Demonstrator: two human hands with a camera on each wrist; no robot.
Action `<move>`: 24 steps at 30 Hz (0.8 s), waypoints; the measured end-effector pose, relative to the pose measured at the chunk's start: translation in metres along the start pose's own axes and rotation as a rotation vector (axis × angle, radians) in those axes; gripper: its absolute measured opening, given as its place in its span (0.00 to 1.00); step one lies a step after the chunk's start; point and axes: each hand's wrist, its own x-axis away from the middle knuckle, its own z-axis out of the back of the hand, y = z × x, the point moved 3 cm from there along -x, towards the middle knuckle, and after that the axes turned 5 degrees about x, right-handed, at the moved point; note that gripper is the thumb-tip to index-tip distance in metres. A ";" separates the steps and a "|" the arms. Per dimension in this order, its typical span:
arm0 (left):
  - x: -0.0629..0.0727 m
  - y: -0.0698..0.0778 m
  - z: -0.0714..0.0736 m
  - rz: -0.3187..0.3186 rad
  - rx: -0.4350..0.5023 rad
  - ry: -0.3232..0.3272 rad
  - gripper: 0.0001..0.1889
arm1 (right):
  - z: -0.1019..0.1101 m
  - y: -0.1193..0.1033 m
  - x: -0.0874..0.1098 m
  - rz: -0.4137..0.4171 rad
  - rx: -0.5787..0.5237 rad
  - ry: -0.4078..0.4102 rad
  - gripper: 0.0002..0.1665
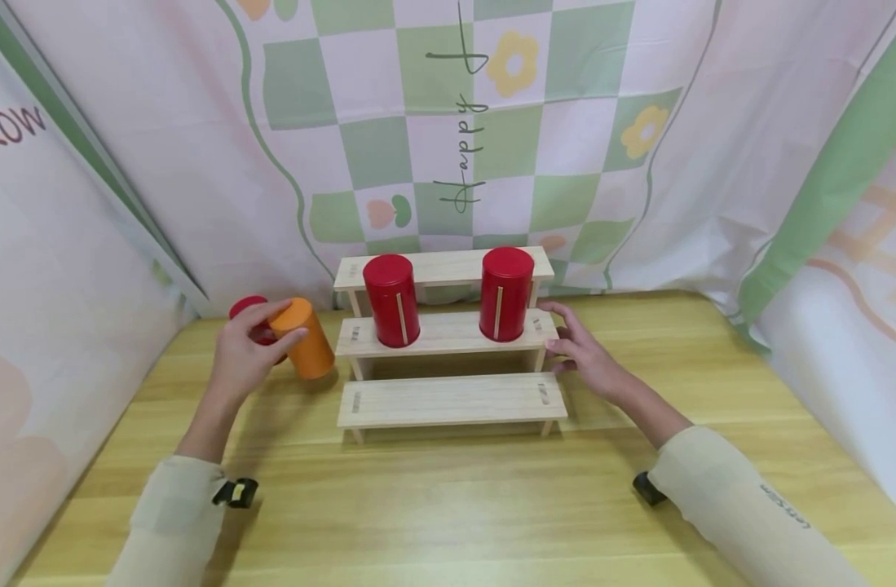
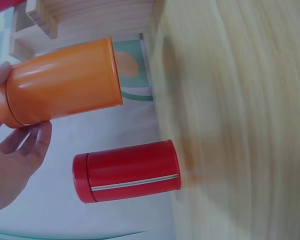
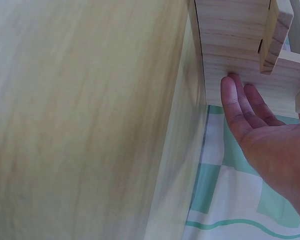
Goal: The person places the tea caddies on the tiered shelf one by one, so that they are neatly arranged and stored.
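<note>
My left hand (image 1: 240, 352) grips an orange canister (image 1: 310, 346) near its lid, thumb on one side and fingers on the other. In the left wrist view the orange canister (image 2: 65, 82) is tilted, with a gap between its base and the tabletop. Behind that hand stands a red canister (image 2: 130, 172), partly hidden in the head view. My right hand (image 1: 590, 359) is at the right end of a three-tier wooden shelf (image 1: 448, 401). Its extended fingertips (image 3: 229, 86) are right at the side panel. Two red canisters (image 1: 392, 303) (image 1: 506, 295) stand upright on the middle tier.
The shelf stands on a wood-grain table (image 1: 433, 514), in front of a checked curtain (image 1: 433, 122). More curtain (image 1: 59, 269) hangs along the left side and the right side (image 1: 844, 342). The top tier (image 1: 448, 265) rises behind the two red canisters.
</note>
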 end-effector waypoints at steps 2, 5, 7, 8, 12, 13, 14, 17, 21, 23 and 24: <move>0.000 0.002 0.001 -0.022 0.008 0.015 0.26 | 0.000 0.000 0.000 -0.001 0.001 0.001 0.35; -0.001 0.006 0.003 -0.049 0.041 0.037 0.26 | 0.000 0.001 0.000 -0.003 0.003 0.003 0.35; -0.001 0.009 0.005 -0.056 0.067 0.053 0.25 | 0.000 0.001 0.000 -0.003 0.003 0.004 0.35; -0.001 0.010 0.005 -0.058 0.079 0.061 0.25 | 0.001 0.002 0.000 -0.002 0.003 0.004 0.35; 0.000 0.018 0.008 -0.070 0.122 0.099 0.24 | 0.001 0.002 0.000 -0.002 0.001 0.005 0.35; 0.000 0.020 0.009 -0.078 0.127 0.110 0.24 | 0.001 0.001 0.000 -0.002 0.001 0.006 0.35; 0.000 0.022 0.009 -0.082 0.134 0.119 0.24 | 0.001 0.001 0.000 -0.002 0.001 0.005 0.35; 0.000 0.027 0.010 -0.091 0.140 0.139 0.23 | 0.001 0.001 0.000 -0.001 0.002 0.006 0.35; 0.001 0.033 0.012 -0.095 0.144 0.159 0.23 | 0.000 0.000 0.000 0.000 -0.001 0.007 0.35; 0.002 0.036 0.012 -0.101 0.155 0.164 0.23 | 0.000 0.000 0.000 0.002 -0.001 0.006 0.36; 0.003 0.038 0.012 -0.103 0.161 0.166 0.23 | 0.000 -0.001 0.000 0.003 -0.003 0.005 0.36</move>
